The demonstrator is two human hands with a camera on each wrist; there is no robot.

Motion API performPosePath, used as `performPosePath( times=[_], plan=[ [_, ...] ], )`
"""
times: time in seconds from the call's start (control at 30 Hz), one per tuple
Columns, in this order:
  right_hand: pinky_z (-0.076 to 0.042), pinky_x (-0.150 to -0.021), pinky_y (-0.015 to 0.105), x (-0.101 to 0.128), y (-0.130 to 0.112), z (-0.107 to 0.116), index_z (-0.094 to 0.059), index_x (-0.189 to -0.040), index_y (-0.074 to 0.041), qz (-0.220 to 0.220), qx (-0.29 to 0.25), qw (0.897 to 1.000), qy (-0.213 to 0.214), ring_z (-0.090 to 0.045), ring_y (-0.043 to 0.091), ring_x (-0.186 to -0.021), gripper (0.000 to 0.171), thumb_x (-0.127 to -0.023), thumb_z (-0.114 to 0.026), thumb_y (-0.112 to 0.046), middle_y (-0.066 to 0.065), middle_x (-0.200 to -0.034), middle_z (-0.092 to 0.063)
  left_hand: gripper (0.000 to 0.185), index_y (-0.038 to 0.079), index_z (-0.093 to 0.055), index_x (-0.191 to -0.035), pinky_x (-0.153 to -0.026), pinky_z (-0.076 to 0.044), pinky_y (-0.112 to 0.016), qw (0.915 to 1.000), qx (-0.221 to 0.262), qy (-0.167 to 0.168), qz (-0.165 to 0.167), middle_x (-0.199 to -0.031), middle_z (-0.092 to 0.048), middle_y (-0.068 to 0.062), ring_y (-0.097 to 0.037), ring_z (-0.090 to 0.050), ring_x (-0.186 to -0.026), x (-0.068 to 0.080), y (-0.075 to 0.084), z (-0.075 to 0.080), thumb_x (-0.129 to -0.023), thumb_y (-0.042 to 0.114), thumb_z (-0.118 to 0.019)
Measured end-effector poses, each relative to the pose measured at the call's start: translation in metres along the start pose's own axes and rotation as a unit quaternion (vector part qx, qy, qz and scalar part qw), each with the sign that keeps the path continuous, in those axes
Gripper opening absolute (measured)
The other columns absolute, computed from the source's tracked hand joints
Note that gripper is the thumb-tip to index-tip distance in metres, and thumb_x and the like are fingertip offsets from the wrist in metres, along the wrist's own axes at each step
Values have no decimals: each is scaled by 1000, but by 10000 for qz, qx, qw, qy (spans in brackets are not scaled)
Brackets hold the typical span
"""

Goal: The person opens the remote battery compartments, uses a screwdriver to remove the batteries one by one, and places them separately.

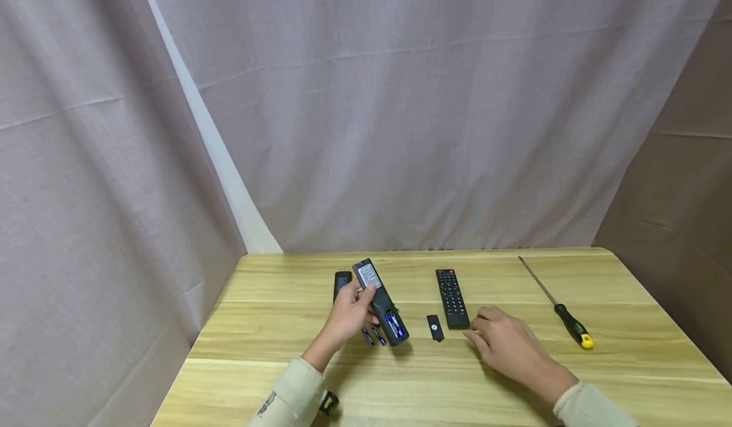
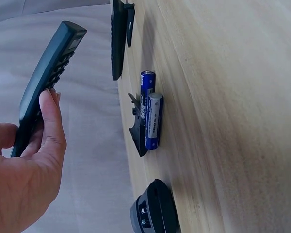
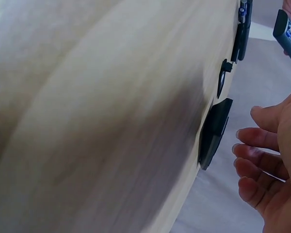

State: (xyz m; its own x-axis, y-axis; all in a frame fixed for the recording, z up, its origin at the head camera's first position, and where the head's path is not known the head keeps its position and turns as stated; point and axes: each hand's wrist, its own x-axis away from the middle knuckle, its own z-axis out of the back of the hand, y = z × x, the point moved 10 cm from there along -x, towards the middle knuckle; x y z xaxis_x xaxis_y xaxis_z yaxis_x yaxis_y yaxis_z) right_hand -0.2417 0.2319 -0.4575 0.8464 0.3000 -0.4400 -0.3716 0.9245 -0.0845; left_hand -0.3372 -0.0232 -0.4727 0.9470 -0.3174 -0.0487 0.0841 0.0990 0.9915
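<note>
Left hand (image 1: pixel 345 316) curled round a remote (image 1: pixel 380 301), back up, tilted off the table (image 1: pixel 629 300), compartment open with batteries showing. Could easily tip them out onto the two loose batteries (image 2: pixel 150 114) below. Battery cover (image 1: pixel 435 327) lying just beside second remote (image 1: pixel 452 297). Right hand (image 1: pixel 506 344) loosely curled, empty, near that cover. Could knock it away.

Place: staged recording set-up, not a lived-in room.
Evidence: plain wooden table (image 1: pixel 629 363) enclosed by hung grey cloth backdrop (image 1: pixel 400 109).
</note>
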Motion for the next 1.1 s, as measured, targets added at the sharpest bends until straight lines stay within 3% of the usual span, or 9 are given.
performPosePath(
  times=[0.33,0.5,0.63,0.87,1.1],
  plan=[
    [-61,-63,33,3,14,-3,-77,-88,-14,-282,86,9993,-214,-60,11,-80,16,-89,-86,-27,-5,-86,-64,39,-10,-54,-137,-66,-69,-38,10000,66,-19,16,-102,-77,-27,-13,-69,-66,2,0,3,-115,22,-50],
    [-59,-61,37,4,36,-6,-78,-95,-9,-757,113,9956,-535,-59,14,-79,19,-91,-85,-27,-2,-86,-62,41,-11,-52,-140,-72,-69,-50,9999,45,-33,90,-102,-77,-26,-13,-68,-66,3,-2,5,-115,22,-49],
    [-61,-69,47,9,59,-5,-77,-99,-5,-1063,136,9925,-591,-61,24,-85,20,-92,-82,-22,5,-90,-65,42,-11,-52,-140,-75,-68,-58,9999,43,-4,122,-100,-77,-26,-13,-67,-64,4,-3,8,-115,22,-49],
    [-61,-84,67,30,111,5,-73,-118,5,-1897,299,9782,-787,-60,44,-105,33,-98,-72,-21,26,-111,-67,42,-10,-52,-141,-71,-70,-47,9998,121,-38,135,-102,-77,-25,-12,-67,-66,3,-5,7,-115,23,-49],
    [-55,-90,73,48,148,15,-68,-123,12,-2130,162,9723,-949,-56,52,-108,41,-99,-69,-22,35,-115,-65,41,-10,-52,-141,-66,-68,-35,9997,180,-87,101,-104,-76,-27,-11,-66,-67,3,-5,5,-116,22,-47]
  ],
)
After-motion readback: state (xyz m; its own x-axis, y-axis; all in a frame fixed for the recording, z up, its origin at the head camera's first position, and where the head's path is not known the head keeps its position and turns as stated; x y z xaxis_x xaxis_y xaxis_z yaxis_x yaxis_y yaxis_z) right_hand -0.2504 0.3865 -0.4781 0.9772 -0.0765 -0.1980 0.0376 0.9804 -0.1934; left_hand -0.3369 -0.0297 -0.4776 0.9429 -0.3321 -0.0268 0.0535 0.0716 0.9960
